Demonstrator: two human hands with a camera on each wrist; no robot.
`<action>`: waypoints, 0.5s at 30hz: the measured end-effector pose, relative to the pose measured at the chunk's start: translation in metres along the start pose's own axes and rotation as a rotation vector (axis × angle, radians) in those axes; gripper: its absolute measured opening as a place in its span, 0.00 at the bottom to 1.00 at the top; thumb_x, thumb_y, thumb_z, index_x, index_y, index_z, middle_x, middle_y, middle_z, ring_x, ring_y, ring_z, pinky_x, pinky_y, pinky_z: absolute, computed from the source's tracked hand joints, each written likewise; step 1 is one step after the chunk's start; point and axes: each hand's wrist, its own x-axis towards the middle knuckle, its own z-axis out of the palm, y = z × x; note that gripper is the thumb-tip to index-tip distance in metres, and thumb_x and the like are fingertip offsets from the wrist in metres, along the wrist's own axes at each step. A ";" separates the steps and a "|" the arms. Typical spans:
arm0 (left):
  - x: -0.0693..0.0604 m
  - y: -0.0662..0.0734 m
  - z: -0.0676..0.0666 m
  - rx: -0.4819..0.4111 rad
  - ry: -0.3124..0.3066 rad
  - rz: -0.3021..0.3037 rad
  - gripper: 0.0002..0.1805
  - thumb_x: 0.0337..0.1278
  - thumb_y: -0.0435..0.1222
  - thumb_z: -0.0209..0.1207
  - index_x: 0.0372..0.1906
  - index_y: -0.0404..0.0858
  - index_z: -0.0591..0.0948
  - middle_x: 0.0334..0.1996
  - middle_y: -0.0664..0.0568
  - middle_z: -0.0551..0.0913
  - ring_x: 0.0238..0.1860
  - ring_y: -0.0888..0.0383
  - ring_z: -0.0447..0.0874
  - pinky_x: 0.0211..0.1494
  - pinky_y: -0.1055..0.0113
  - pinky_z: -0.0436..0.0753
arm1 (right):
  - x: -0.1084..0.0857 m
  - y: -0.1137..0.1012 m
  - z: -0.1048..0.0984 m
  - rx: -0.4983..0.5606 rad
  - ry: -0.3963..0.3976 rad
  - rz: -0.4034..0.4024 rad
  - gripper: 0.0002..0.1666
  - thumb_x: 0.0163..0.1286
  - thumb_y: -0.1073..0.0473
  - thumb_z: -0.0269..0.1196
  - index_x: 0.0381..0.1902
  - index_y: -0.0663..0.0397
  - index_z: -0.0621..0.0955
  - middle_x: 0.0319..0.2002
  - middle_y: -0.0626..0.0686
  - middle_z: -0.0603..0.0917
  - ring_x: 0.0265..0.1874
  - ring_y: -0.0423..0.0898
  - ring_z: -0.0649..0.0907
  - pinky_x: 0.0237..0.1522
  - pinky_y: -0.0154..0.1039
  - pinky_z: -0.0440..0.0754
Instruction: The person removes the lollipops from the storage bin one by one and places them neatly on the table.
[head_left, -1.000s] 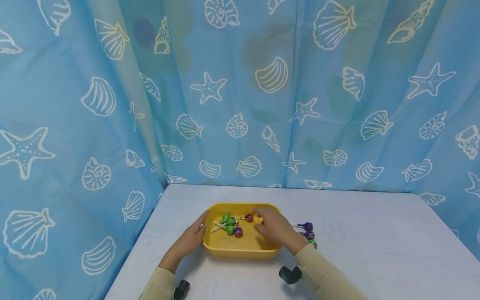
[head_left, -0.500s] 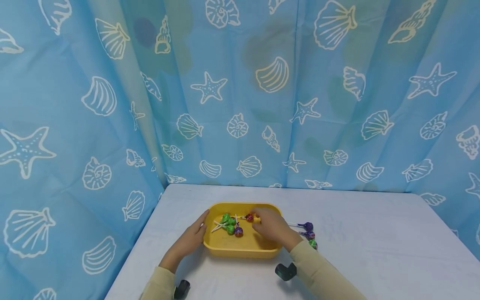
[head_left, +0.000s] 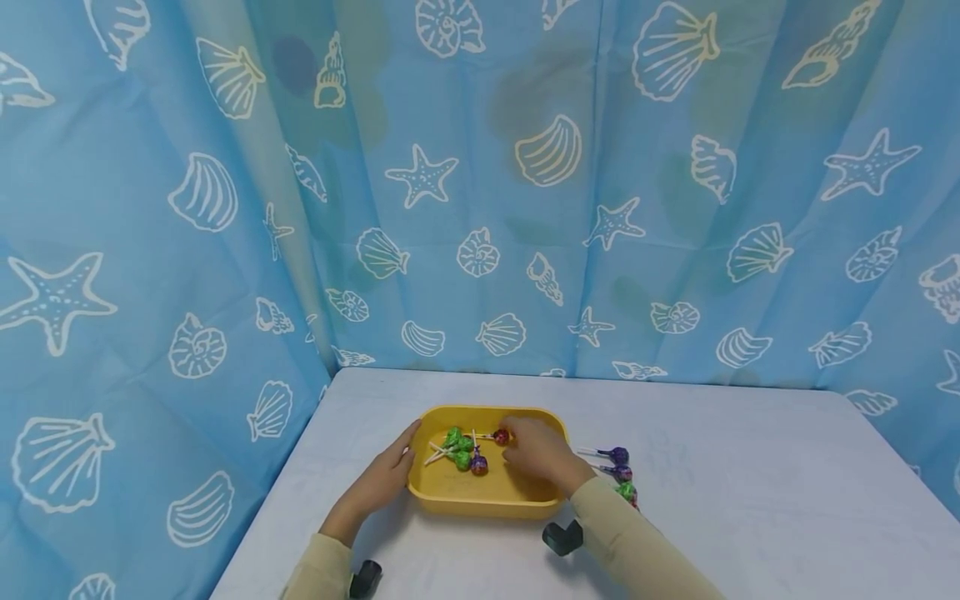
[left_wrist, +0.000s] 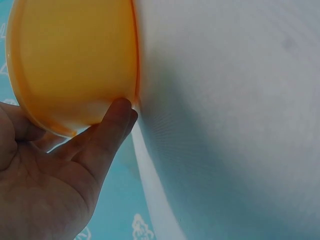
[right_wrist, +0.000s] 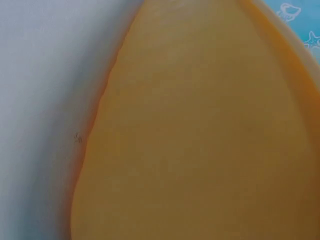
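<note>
Left hand (head_left: pixel 384 471) against the tray (head_left: pixel 487 507), fingers straight, right hand (head_left: pixel 542 450) at the red lolly (head_left: pixel 501 437) inside — can't tell whether those fingers pinch — so picking or placing, seemingly, next wanting a clean lift or release.

Head view looks forward, down; wrist views, close up, share its yellow tray (head_left: pixel 487 507)

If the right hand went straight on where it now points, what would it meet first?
Probably the red-wrapped lollipop in the yellow tray, directly before the right hand; whether they already touch is unclear.
</note>
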 end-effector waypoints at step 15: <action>0.000 0.000 0.001 0.004 0.008 -0.016 0.29 0.80 0.33 0.41 0.80 0.37 0.56 0.78 0.38 0.59 0.77 0.37 0.55 0.75 0.39 0.58 | 0.008 0.002 0.005 -0.044 -0.011 0.017 0.17 0.65 0.60 0.70 0.52 0.53 0.83 0.38 0.48 0.83 0.36 0.47 0.78 0.55 0.48 0.82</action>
